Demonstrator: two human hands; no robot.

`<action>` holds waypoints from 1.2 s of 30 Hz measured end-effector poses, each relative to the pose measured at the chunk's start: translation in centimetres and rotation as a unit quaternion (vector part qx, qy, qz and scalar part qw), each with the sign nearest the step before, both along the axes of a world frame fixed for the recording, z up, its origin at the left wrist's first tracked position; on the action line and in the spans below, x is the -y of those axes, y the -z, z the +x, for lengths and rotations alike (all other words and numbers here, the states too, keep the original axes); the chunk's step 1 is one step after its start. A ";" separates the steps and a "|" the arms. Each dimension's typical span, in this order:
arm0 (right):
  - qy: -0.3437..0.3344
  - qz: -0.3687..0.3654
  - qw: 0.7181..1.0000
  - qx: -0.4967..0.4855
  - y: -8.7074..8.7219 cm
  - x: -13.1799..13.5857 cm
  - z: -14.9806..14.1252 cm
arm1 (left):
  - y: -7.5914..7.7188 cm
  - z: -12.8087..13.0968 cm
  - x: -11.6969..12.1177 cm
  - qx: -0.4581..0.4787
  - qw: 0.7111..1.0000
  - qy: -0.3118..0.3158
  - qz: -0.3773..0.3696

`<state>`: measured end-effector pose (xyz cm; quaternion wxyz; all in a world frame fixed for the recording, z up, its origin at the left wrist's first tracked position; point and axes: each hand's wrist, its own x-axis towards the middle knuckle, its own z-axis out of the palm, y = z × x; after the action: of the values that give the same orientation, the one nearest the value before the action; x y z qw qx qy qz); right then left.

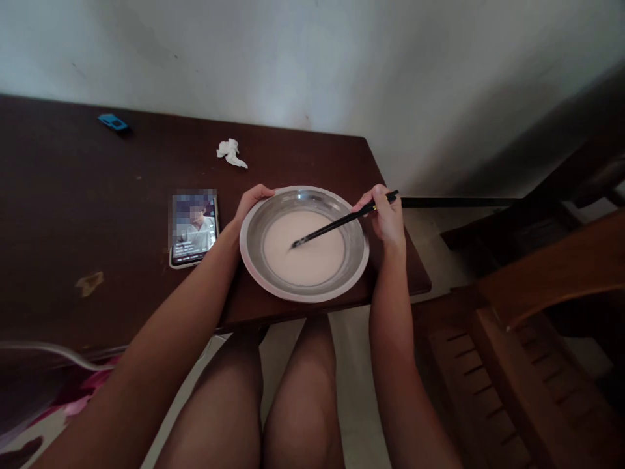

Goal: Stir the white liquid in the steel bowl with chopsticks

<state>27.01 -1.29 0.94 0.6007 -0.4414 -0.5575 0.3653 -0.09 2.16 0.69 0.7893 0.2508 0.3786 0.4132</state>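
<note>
A wide metal basin (251,264) stands at the front edge of the dark table, partly filled with a milky, pale liquid (303,260). My left hand (251,203) grips the basin's rim on its left side, the thumb side along the far edge. Dark chopsticks (336,223) with gold bands slant down from my right hand (383,212), which is closed around their upper part beside the basin's right rim. Their lower tips touch the liquid near the middle and carry some whitish residue. I cannot tell whether the tips reach the bottom.
Left of the basin lies a phone (195,231) with a lit screen. Crumpled tissue (231,153) and a small blue object (113,122) lie farther back on the table (161,156). A wall rises behind. Wooden slatted furniture (488,371) stands to the right.
</note>
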 end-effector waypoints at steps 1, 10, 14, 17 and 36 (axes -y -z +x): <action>0.015 0.006 1.000 -0.003 0.0 0.0 0.0 | 0.0 0.0 0.0 -0.002 1.000 -0.001 -0.003; -0.008 -0.008 1.000 -0.006 0.0 0.0 0.1 | 0.0 0.0 0.1 -0.015 1.000 0.008 0.001; 0.041 0.017 0.999 -0.024 -0.1 0.1 0.1 | -0.4 0.1 0.4 -0.012 1.000 0.008 -0.004; 0.013 0.007 1.000 -0.025 -0.1 0.1 0.1 | -0.5 0.1 0.4 -0.009 1.000 -0.010 -0.013; 0.037 0.014 0.999 -0.010 0.0 -0.1 0.1 | 0.2 -0.2 0.2 -0.022 1.000 0.010 0.007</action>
<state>27.14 -1.21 0.98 0.6251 -0.4500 -0.5399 0.3394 -0.24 1.93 0.51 0.7832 0.2693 0.3905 0.4019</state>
